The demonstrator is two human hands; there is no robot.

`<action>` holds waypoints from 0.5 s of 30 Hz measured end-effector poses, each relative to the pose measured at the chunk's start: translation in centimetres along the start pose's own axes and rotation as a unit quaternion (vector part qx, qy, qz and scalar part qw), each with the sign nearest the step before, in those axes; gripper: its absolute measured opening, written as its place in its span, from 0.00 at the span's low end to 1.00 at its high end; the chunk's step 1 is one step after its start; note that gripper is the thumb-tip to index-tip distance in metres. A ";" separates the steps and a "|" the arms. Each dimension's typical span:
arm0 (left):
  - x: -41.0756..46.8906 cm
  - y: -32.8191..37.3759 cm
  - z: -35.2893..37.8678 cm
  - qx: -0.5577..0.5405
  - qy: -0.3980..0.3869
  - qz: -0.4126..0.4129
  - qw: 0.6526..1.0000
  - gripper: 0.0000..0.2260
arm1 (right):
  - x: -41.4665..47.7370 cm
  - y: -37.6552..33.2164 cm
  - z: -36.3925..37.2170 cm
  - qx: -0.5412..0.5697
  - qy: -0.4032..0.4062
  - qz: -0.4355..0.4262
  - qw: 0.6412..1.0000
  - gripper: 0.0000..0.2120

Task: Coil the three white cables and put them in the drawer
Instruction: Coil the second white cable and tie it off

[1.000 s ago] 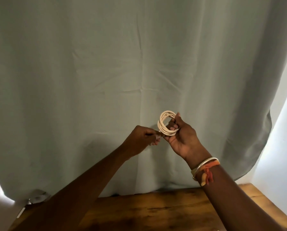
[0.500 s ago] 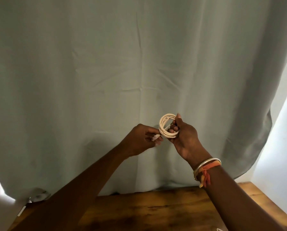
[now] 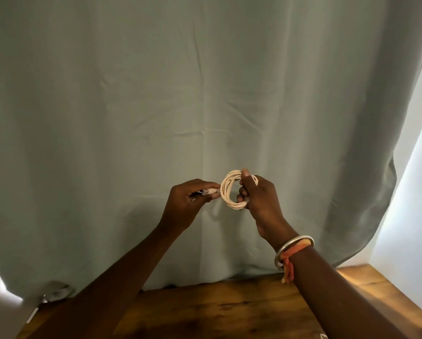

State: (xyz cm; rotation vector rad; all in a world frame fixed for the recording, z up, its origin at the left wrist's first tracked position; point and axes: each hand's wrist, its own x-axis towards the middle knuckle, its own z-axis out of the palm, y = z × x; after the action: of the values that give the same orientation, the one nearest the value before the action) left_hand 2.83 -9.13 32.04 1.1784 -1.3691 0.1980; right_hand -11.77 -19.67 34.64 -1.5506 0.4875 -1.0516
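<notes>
The right hand (image 3: 260, 200) is closed around a coiled white cable (image 3: 230, 190), held up in the air. The left hand (image 3: 188, 203) pinches the cable's loose end. A grey curtain (image 3: 156, 106) hangs behind, above a wooden table (image 3: 217, 311).

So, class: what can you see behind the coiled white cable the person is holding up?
Behind the coiled cable hangs a creased grey-green curtain, visible through the loop too. The right hand covers the coil's right side, and whatever lies behind the curtain is hidden.
</notes>
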 end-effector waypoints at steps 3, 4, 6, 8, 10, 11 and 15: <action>0.0 0.5 -0.1 -0.015 0.047 0.005 0.999 0.08 | -0.2 0.0 0.4 -0.017 -0.017 -0.005 1.000 0.18; 0.1 0.7 -0.2 -0.033 0.067 -0.015 0.997 0.08 | -0.2 0.0 0.4 -0.025 -0.026 -0.008 0.999 0.18; 0.5 0.9 -0.5 -0.077 0.112 -0.071 0.988 0.07 | -0.3 0.0 0.3 -0.061 -0.046 -0.021 0.997 0.18; 0.9 0.7 -1.2 -0.086 0.124 -0.081 0.985 0.05 | -0.2 0.5 0.1 -0.114 -0.048 -0.042 0.992 0.18; 1.1 0.8 -1.7 -0.059 0.074 -0.030 0.995 0.05 | -0.1 1.2 -0.1 -0.144 -0.027 -0.048 0.988 0.17; 1.1 1.0 -1.7 -0.032 0.036 0.007 0.999 0.04 | 0.0 1.6 -0.2 -0.146 -0.015 -0.045 0.988 0.17; 0.4 0.7 -1.3 0.177 -0.093 0.172 0.965 0.07 | -0.1 1.7 -0.4 -0.106 -0.012 -0.004 0.994 0.18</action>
State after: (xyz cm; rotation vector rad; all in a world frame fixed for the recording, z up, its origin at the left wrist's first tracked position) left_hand 3.29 -8.03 33.02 1.2655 -1.7512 0.6127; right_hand -11.80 -20.29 32.96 -1.7507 0.5915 -1.0125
